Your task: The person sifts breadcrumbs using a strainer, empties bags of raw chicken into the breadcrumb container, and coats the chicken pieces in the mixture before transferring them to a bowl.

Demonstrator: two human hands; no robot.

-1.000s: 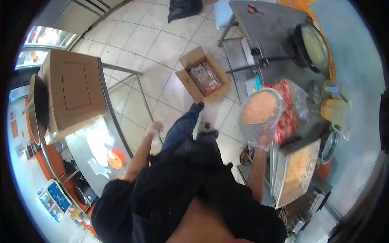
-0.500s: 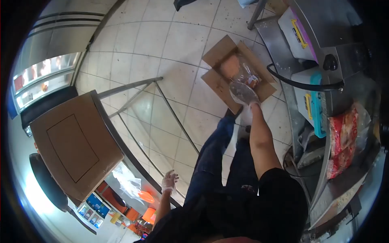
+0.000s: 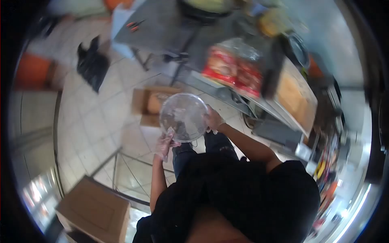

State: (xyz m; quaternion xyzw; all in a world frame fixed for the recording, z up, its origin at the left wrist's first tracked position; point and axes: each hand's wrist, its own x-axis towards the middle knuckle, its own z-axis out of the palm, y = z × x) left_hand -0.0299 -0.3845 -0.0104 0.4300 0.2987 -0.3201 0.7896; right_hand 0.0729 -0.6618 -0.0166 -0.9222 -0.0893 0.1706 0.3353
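Observation:
In front of my legs I hold a clear round plastic container (image 3: 184, 118) by its edge; it looks see-through and shallow, though its depth is hard to tell. My left hand (image 3: 165, 145), in a thin clear glove, grips its lower left rim. On the opposite side, my right hand (image 3: 214, 119), also gloved, is closed on the right rim. Beyond the container, an open cardboard box (image 3: 142, 99) sits on the tiled floor with something orange and clear plastic inside, partly hidden by the container.
A metal table (image 3: 158, 30) stands ahead, with red and clear food packages (image 3: 233, 67) at its near edge. To the right is a board (image 3: 293, 95) with a tan surface. A black plastic bag (image 3: 93, 65) lies on the floor; a closed carton (image 3: 95, 208) is at lower left.
My right hand has lifted the container from over the open box toward me. My left hand has come up from my side and taken its rim. The view has turned right.

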